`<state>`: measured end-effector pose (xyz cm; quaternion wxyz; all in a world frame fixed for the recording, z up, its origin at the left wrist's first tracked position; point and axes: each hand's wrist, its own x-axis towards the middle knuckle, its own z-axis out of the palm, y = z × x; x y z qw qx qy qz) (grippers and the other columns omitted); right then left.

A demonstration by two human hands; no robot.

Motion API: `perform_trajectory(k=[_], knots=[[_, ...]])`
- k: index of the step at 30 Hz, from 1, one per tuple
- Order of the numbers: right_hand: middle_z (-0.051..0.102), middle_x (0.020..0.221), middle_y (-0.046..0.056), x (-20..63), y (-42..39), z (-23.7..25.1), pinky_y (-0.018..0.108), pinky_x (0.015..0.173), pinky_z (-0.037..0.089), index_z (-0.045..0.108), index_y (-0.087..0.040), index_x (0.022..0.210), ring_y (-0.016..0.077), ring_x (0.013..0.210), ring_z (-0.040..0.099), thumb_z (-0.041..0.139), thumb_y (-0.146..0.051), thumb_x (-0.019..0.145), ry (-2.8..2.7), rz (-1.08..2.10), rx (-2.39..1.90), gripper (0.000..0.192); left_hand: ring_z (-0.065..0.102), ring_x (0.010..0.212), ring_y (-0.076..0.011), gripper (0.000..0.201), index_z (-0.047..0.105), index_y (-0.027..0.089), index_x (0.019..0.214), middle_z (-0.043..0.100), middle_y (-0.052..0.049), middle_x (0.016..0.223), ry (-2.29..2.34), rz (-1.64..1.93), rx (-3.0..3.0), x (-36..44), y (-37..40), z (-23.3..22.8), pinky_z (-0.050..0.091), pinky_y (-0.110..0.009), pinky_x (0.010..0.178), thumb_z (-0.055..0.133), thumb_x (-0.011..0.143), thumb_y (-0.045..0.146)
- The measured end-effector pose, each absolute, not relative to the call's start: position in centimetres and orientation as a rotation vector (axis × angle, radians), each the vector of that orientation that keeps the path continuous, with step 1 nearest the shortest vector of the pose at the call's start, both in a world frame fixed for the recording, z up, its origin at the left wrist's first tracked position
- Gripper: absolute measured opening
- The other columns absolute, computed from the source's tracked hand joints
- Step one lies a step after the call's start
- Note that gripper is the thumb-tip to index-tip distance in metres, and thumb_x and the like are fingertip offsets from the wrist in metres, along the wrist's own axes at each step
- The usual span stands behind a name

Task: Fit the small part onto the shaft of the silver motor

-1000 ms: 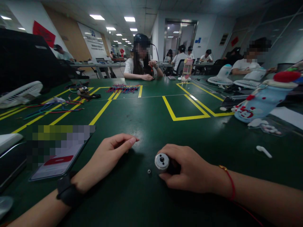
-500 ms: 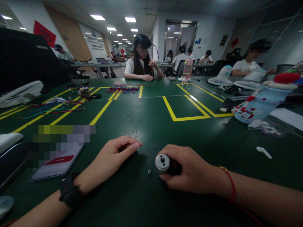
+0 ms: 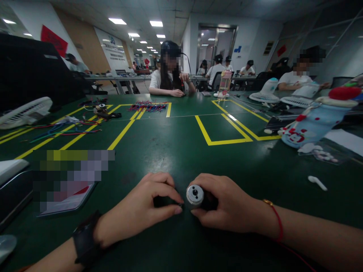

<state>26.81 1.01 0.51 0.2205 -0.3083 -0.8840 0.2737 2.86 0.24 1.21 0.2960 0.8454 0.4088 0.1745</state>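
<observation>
A phone [image 3: 66, 196] lies flat at left on the matte green table [image 3: 181, 151]. The left hand [image 3: 141, 209] pinches narrowly at a tiny ring-shaped part [image 3: 179, 205], mostly hidden. The right hand [image 3: 227, 207] grips a small cylindrical metal motor [image 3: 195, 195], its round silver end facing outward.

Left hand [image 3: 138, 211] fingers pinched; right hand [image 3: 227, 206] curled, gripping.

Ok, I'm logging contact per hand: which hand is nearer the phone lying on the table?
Left. The left hand rests just right of the phone, not touching it. The right hand is farther right, wrapped around the small motor.
</observation>
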Motion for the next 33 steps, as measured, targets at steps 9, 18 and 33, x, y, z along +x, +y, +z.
perform_trajectory(k=[9, 18, 33], knots=[[0.062, 0.090, 0.003, 26.6, 1.2, 0.6, 0.025, 0.061, 0.039, 0.060, -0.018, 0.098, 0.0149, 0.073, 0.054, 0.067, -0.027, 0.076, -2.473, 0.731, -0.842, 0.024, 0.056, 0.079, -0.0149, 0.017, 0.071, 0.031, 0.102, 0.058, 0.000, 0.086, 1.120, 0.828, 2.143, 4.6, -0.9, 2.9, 0.045, -0.025, 0.067, 0.059, 0.091, 0.024], [0.060, 0.087, 0.002, 26.5, 1.1, 0.4, 0.025, 0.061, 0.038, 0.059, -0.018, 0.095, 0.0144, 0.071, 0.052, 0.067, -0.028, 0.076, -2.481, 0.722, -0.851, 0.023, 0.057, 0.082, -0.0165, 0.023, 0.067, 0.032, 0.110, 0.059, 0.000, 0.090, 1.158, 0.756, 2.110, 5.6, -1.6, 3.2, 0.045, -0.027, 0.069, 0.056, 0.091, 0.025], [0.063, 0.097, 0.001, 26.8, 1.0, 0.9, 0.026, 0.070, 0.042, 0.060, -0.019, 0.105, 0.0150, 0.081, 0.056, 0.068, -0.027, 0.077, -2.466, 0.785, -0.854, 0.030, 0.043, 0.060, -0.0116, 0.024, 0.067, 0.019, 0.100, 0.048, 0.004, 0.063, 1.247, 1.048, 1.227, 1.9, 1.7, -0.4, 0.035, -0.021, 0.055, 0.060, 0.088, 0.039]])
